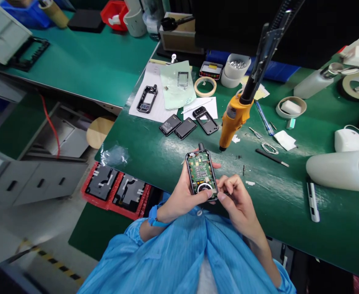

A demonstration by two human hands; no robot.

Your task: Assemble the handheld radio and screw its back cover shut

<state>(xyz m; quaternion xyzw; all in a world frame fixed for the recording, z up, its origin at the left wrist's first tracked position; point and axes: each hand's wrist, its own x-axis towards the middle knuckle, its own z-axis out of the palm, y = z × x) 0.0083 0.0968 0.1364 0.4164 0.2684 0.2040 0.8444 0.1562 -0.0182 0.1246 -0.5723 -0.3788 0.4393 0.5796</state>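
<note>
My left hand (187, 192) holds an opened handheld radio (200, 169) at the table's front edge, its green circuit board facing up and its stub antenna pointing away from me. The left thumb presses by the round black part with a white ring at the board's lower end. Close to the radio's lower right corner is my right hand (236, 198), its fingers curled and thumb and forefinger pinched; what lies between them, if anything, is too small to name. Beyond are a radio's front housing (147, 99), a back housing (206, 121) and two black batteries (170, 124).
An orange electric screwdriver (235, 120) hangs just beyond the radio. To the right lie black tweezers (272, 157), a coiled white cable (269, 148) and a white pen-like tool (313, 201). A red tray (112, 200) with dark parts sits lower left. Masking tape (205, 94) lies farther back.
</note>
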